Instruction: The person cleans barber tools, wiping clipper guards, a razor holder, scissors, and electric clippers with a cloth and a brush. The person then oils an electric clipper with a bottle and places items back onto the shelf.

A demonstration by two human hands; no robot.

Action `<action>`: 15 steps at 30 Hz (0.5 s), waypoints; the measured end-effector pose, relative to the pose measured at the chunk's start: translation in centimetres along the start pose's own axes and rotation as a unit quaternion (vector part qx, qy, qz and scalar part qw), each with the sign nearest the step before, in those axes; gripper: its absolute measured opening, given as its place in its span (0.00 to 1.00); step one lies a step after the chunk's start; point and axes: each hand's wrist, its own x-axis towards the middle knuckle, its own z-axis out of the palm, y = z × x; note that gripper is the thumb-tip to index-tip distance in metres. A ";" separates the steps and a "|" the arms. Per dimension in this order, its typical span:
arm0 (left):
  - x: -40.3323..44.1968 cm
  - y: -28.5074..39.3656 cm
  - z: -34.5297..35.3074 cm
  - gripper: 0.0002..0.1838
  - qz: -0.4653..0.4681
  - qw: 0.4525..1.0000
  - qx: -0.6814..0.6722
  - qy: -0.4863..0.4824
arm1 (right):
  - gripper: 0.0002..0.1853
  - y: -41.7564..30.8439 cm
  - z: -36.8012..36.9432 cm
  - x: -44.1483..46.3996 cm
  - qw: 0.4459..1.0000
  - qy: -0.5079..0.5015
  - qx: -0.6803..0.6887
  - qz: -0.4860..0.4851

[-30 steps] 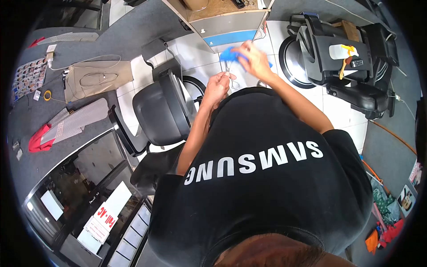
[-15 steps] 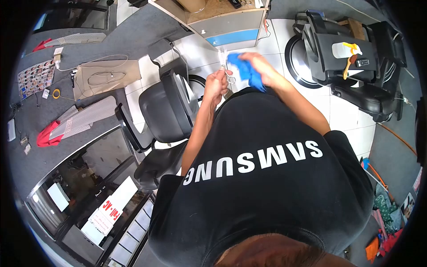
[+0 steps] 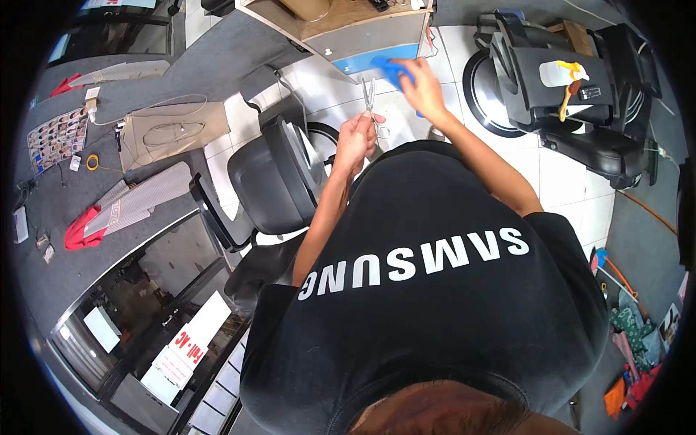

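My left hand (image 3: 355,139) is closed round the handle end of silver scissors (image 3: 369,101), whose blades point up and stand slightly apart. One finger ring shows to the right of my fingers. Up and to the right, my right hand (image 3: 423,90) pinches a blue cloth (image 3: 392,71). The cloth is blurred and hangs off to the left of my fingers, a little apart from the blade tips, in front of the cabinet's blue drawer (image 3: 359,61).
A black chair (image 3: 272,177) stands on the left. On the right, a black salon chair (image 3: 533,83) holds a spray bottle (image 3: 557,74) and a brush (image 3: 565,105). A wooden-topped cabinet (image 3: 362,38) stands ahead, over white floor tiles (image 3: 562,174).
My right hand has swung up with the blue cloth, away from my body. The scissor blades now show plainly above my left hand, slightly parted.
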 end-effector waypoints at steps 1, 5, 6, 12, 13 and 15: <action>-0.3 0.1 0.0 0.18 -0.001 1.000 -0.012 0.007 | 0.18 -0.1 -0.4 0.4 0.999 0.025 0.013 0.035; 0.2 0.0 -0.6 0.16 0.006 0.998 -0.052 0.022 | 0.20 -3.8 -1.4 -0.8 0.998 -0.027 0.056 -0.029; 0.5 0.1 -0.5 0.16 0.010 0.998 -0.057 0.031 | 0.20 -4.6 -1.6 -1.6 0.994 -0.066 0.064 -0.054; 0.3 1.7 -2.8 0.18 0.084 0.990 -0.097 0.050 | 0.20 -3.5 -4.0 -4.2 0.922 -0.358 -0.080 -0.124; 0.3 2.1 -3.3 0.19 0.089 0.990 -0.081 0.071 | 0.17 -3.3 -4.4 -4.3 0.932 -0.343 -0.077 -0.092; 0.4 2.9 -3.9 0.20 0.084 0.991 -0.088 0.050 | 0.16 -3.3 -3.9 -3.4 0.973 -0.221 -0.026 -0.066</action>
